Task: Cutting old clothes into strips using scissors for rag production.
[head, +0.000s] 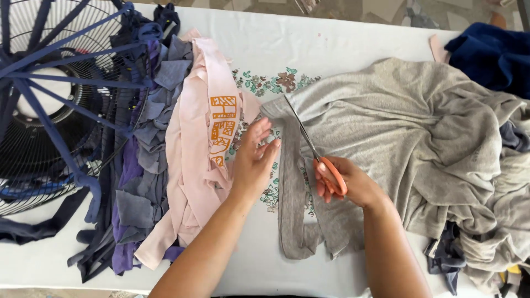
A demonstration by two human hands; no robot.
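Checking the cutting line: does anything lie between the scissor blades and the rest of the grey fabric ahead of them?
Nothing visible does. The scissors lie on the grey fabric; the left hand presses beside the strip, off the blades' line.

A single head-worn camera looks steeply down and forward from close above a cloth-covered table (331, 38), both forearms entering from the bottom edge; a fan (38, 110) fills the view's left edge.

White table (309, 38), grey garment (397, 127), fabric strips (149, 165)
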